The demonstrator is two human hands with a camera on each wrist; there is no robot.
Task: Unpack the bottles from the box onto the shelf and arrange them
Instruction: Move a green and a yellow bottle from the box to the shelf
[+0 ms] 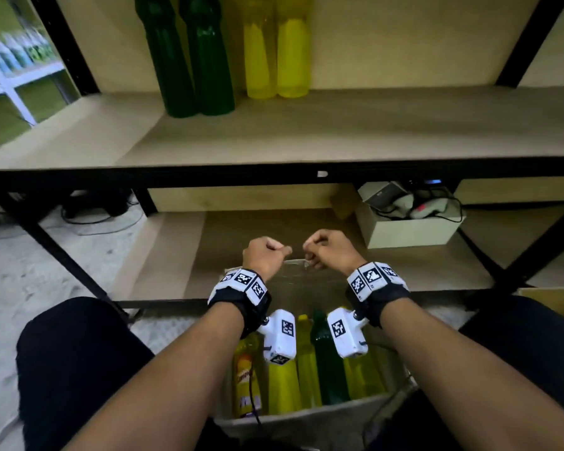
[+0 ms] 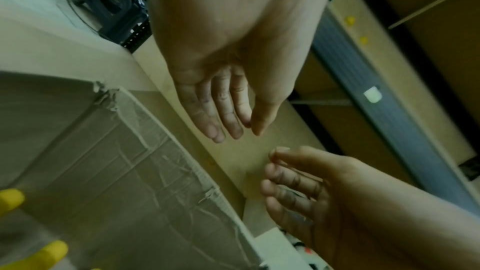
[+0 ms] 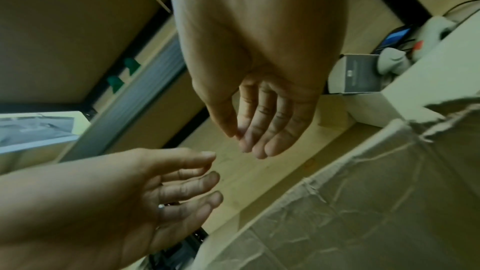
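Observation:
An open cardboard box stands between my knees and holds several yellow bottles and one green bottle. Its taped far flap leans against the lower shelf. My left hand and right hand hover close together just above that flap's edge. The wrist views show the left hand and the right hand with relaxed fingers that hold nothing. On the middle shelf two green bottles stand upright beside two yellow bottles.
A white box with cables and devices sits on the lower shelf at the right. Black cables lie on the floor at the left. The black shelf leg slants down at the left. Another cardboard box's corner shows at the right.

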